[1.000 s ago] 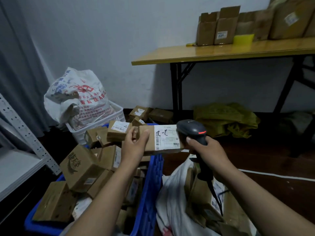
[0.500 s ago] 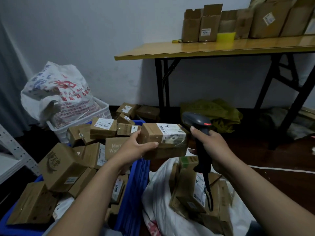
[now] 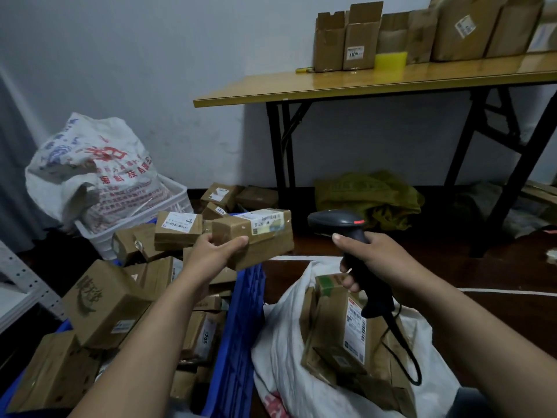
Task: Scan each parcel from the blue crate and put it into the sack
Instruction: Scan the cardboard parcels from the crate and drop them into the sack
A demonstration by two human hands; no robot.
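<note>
The left grip (image 3: 215, 256) is closed around one end of a brown parcel (image 3: 259, 236), with the thumb lying across the near face and the fingers out of sight beneath it. The parcel is held in the air above the far right corner of the blue crate (image 3: 241, 327), roughly level, with its white label on the top face. The right grip (image 3: 379, 260) is wrapped around the handle of a black scanner (image 3: 337, 221), forefinger laid along the front of the handle just under the head. The scanner's head points left toward the parcel, a small red light showing on it. It is near the parcel but not touching it. A black cable (image 3: 407, 351) hangs from the bottom of the handle.

The right grip and scanner are above the open mouth of the white sack (image 3: 289, 357), which sits on the dark floor just beside the crate's right wall. Several boxes (image 3: 340, 327) already lie in the sack. The crate is piled with more brown parcels (image 3: 105, 300), many with labels.

Behind the crate, a white basket (image 3: 135, 218) holds a printed bag (image 3: 90, 170). A yellow-topped desk (image 3: 361, 82) stands against the wall carrying a row of cartons (image 3: 361, 40). An olive cloth (image 3: 367, 197) lies crumpled on the floor under it.
</note>
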